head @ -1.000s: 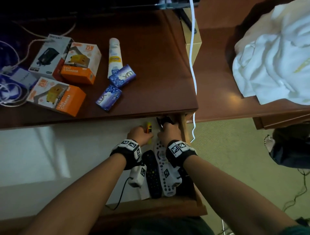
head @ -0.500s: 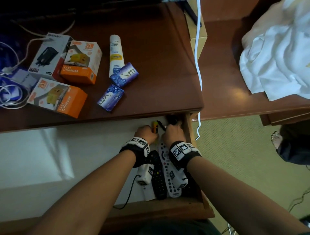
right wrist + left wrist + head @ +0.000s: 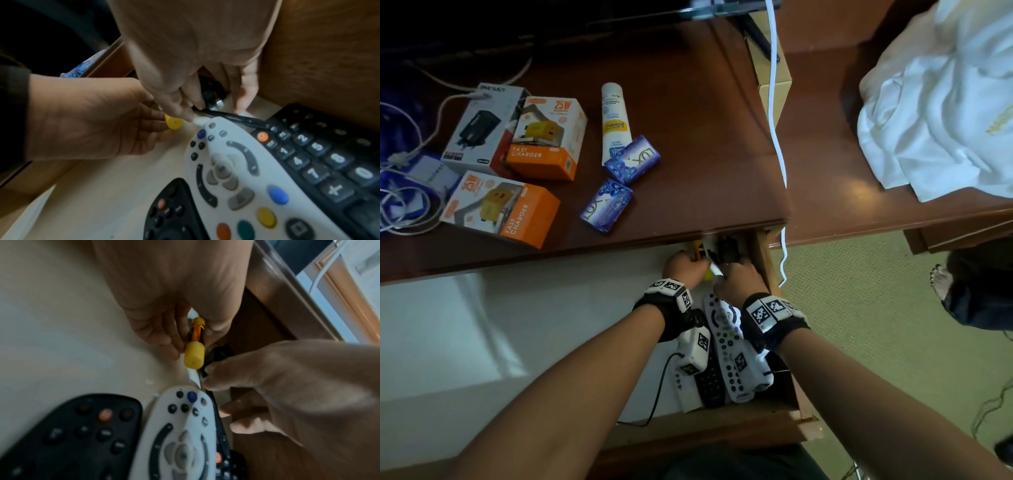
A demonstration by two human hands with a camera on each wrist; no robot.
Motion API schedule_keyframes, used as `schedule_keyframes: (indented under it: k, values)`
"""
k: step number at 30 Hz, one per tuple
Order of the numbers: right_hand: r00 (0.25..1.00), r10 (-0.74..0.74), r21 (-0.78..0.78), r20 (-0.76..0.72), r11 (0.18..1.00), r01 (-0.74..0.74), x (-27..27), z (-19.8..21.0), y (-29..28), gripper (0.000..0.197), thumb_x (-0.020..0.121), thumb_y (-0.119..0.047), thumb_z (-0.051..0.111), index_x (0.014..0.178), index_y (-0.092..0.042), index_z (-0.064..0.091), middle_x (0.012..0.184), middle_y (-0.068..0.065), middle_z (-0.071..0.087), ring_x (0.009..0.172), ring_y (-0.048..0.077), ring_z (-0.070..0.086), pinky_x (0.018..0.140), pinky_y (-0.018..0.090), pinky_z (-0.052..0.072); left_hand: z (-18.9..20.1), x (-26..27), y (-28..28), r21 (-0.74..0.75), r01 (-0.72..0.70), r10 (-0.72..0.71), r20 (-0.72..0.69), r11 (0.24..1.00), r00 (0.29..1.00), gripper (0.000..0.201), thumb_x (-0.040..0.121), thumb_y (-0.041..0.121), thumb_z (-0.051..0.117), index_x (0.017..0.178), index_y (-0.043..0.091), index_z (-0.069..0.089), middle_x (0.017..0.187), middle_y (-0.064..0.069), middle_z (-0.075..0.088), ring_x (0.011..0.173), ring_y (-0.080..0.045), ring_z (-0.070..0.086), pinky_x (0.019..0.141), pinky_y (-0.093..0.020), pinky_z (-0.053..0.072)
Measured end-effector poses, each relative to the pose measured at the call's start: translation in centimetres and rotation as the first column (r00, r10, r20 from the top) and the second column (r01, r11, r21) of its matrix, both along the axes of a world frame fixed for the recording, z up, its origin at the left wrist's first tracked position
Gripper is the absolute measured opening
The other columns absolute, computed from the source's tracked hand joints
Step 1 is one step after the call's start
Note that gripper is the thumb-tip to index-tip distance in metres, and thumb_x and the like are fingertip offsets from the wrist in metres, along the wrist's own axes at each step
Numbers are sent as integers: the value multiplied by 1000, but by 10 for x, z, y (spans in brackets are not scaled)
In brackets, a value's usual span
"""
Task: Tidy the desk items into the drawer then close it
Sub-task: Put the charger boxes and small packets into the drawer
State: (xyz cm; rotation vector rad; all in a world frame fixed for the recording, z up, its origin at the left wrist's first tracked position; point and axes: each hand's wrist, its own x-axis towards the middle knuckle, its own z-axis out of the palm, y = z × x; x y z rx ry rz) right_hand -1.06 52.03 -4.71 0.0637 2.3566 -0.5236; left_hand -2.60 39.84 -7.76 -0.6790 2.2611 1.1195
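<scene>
The drawer stands pulled out below the desk edge, lower centre of the head view, its pale floor showing at left. On the desk above lie two orange charger boxes, a grey charger box, a white tube and two blue soap bars, upper left; a white cloth fills the upper right. Both hands reach into the drawer's far right corner, the left hand and right hand side by side, wrists covering much of a white remote and a black remote. Against the frame half a second ago, the hands sit in the same corner and the desk items lie unmoved.

In the left wrist view, the left hand curls its fingers round a yellow marker, centre frame, its cap pointing at the camera. The right hand enters from the right, fingertips pinching a thin white and black item just below the marker; what it is I cannot tell. The remotes fill the bottom.

In the right wrist view, the right hand pinches a thin black item at centre, above the white remote. A black keypad remote lies right, against the drawer wall.
</scene>
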Motion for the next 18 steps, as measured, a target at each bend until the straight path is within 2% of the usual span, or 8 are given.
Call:
schedule_keyframes:
  k: [2,4,6,8,10,12,15,18]
  values:
    - [1000,-30,-35,3,999,30,-1,4,1,32,85,-25,56,113,-15,67,116,18,57,104,33,56,82,32,45,1,1,5,78,-111,113,-21,991,993,39,86,28,61,53,16,43,56,-2,46,60,-21,45,57,-29,32]
    - [997,-73,-34,-14,997,72,1,11,3,25,85,-26,55,99,-11,69,102,15,61,93,32,59,73,30,43,2,3,12,146,-154,162,-46,977,986,38,85,25,63,52,13,48,56,-2,51,60,-20,49,62,-29,35]
    - [989,-128,-30,-68,992,126,9,21,9,20,85,-24,54,73,-9,60,78,10,57,76,31,55,63,29,40,2,3,21,231,-158,178,-71,960,981,30,80,25,67,54,13,61,59,0,62,65,-20,59,68,-33,46]
    - [950,-245,-56,-194,970,238,20,30,18,24,83,-21,54,62,-12,49,66,7,51,66,29,51,59,30,42,4,1,30,303,-160,188,-68,939,980,21,77,23,72,57,18,67,65,1,67,74,-23,66,79,-38,53]
    - [856,-342,-82,-388,938,337,30,38,28,12,83,-22,56,77,-12,54,77,4,57,75,24,55,65,35,50,9,-1,39,319,-108,138,-73,942,988,13,78,24,75,70,19,67,75,-1,68,79,-22,66,82,-35,53]
    - [797,-340,-36,-500,927,373,33,34,39,24,83,-27,61,98,-11,52,97,4,53,91,23,50,78,38,50,11,-4,45,256,-35,70,-127,966,989,15,80,27,74,77,18,63,79,-4,67,78,-20,63,78,-31,50]
    - [851,-364,-23,-379,923,384,31,19,51,47,84,-33,60,121,-10,43,117,8,44,110,27,42,93,44,44,13,-6,54,114,54,-33,-186,992,982,17,80,30,73,73,15,67,78,-9,70,77,-25,66,73,-33,50]
    - [896,-371,-114,-244,928,354,31,3,53,32,88,-21,52,116,-8,42,114,14,49,107,33,47,89,47,45,15,-8,59,41,112,-102,-198,993,975,25,81,30,72,90,6,72,90,-12,73,88,-28,66,77,-34,51]
